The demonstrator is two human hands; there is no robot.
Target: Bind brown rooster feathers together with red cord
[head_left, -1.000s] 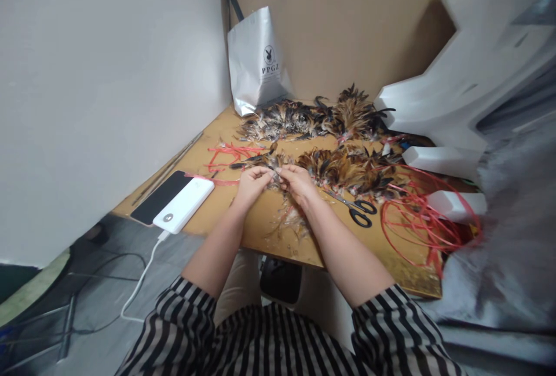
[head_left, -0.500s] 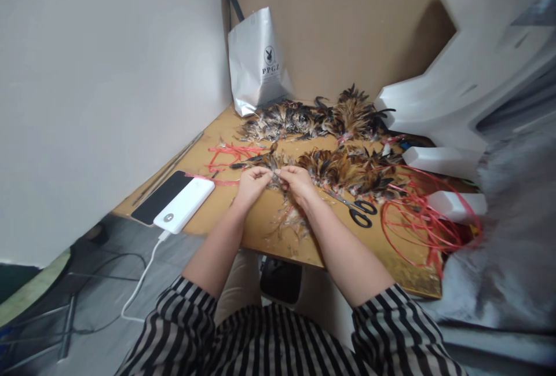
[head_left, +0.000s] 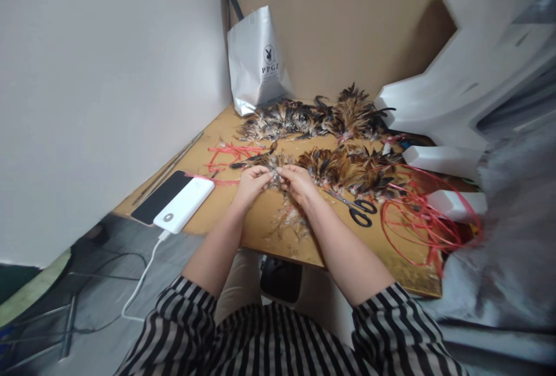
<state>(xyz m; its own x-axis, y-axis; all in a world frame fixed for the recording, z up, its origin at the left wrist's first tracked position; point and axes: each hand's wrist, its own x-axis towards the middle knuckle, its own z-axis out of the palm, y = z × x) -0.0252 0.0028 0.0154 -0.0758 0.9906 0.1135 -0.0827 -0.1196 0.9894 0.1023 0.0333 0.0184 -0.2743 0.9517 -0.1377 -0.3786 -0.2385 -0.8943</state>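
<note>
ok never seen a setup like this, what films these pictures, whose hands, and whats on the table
No machine here: the camera is worn on the head of a person, looking down at their own bare hands. The left hand and right hand come together, seemingly pinching something too tiny to name. On the table lie feathers, red string, scissors, a phone and a white power bank with a cable; a silver bag stands behind.

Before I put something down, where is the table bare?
The table is bare between power bank and left forearm, and between right forearm, scissors and red coil. Crowded: rear feather row, front feather row, under the coil.
</note>
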